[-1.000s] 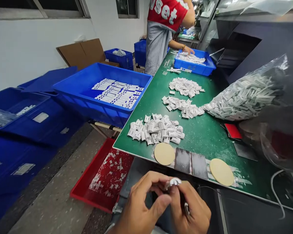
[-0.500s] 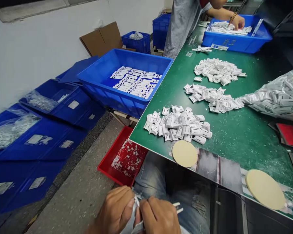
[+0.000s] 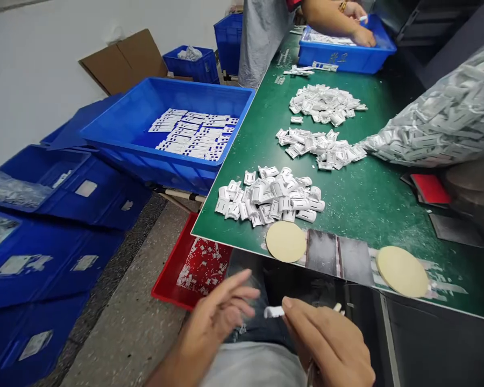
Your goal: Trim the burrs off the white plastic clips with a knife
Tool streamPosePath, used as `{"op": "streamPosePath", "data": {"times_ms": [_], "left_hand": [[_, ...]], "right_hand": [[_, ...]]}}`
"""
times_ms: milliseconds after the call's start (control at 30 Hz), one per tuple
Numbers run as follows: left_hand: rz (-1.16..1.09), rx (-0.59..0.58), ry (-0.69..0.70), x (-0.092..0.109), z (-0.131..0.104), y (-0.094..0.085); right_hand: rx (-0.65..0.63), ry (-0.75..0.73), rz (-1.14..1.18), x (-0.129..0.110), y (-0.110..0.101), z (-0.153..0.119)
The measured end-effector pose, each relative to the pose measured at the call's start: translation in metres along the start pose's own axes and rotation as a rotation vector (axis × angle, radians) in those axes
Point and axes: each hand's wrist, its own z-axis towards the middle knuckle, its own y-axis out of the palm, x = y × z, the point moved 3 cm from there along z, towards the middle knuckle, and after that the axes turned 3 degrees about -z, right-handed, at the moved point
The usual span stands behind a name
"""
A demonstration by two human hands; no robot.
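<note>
My left hand (image 3: 221,322) is open over my lap, slightly blurred, with its fingers spread and nothing in them. My right hand (image 3: 328,341) pinches a small curved white plastic piece (image 3: 273,312) between thumb and fingertips. A pale tip (image 3: 337,307) sticks up behind the right knuckles, and a thin metallic part (image 3: 311,373) shows below the palm; what they belong to is hidden in the hand. On the green table (image 3: 371,215), the nearest heap of white plastic pieces (image 3: 278,196) lies beyond both hands.
Two cream discs (image 3: 286,242) and dark abrasive-looking pads (image 3: 321,252) line the table edge. A full clear bag (image 3: 443,118) leans at right. Left stand a red tray (image 3: 165,279) of scraps and a large blue bin (image 3: 145,153). A co-worker's hand (image 3: 363,36) reaches into another blue bin (image 3: 342,58).
My hands were together low over my lap, closed around something whitish. Now they are raised and apart, the left opened, the right holding the white piece. The view has shifted right.
</note>
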Motion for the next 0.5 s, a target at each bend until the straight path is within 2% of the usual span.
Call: {"op": "streamPosePath", "data": {"times_ms": [33, 100, 167, 200, 267, 367, 500], "left_hand": [[-0.138, -0.092, 0.036, 0.014, 0.002, 0.018], [-0.321, -0.19, 0.049, 0.032, 0.009, 0.044], [-0.459, -0.227, -0.015, 0.038, 0.017, 0.058], [-0.511, -0.225, -0.051, 0.038, 0.02, 0.061], [-0.561, -0.168, -0.068, 0.035, 0.024, 0.065], [-0.486, -0.035, 0.07, 0.036, 0.022, 0.069], [-0.316, 0.033, 0.237, 0.042, 0.012, 0.076]], "right_hand": [[-0.002, -0.06, -0.025, -0.001, -0.004, 0.001], [-0.013, -0.148, -0.068, -0.003, -0.011, 0.002], [-0.005, -0.135, -0.069, -0.004, -0.018, 0.002], [0.008, -0.071, -0.046, -0.002, -0.021, 0.002], [0.036, 0.134, 0.058, 0.001, -0.025, 0.002], [0.055, 0.391, 0.279, 0.004, -0.024, 0.002], [0.084, 0.473, 0.43, 0.004, -0.022, 0.003]]}}
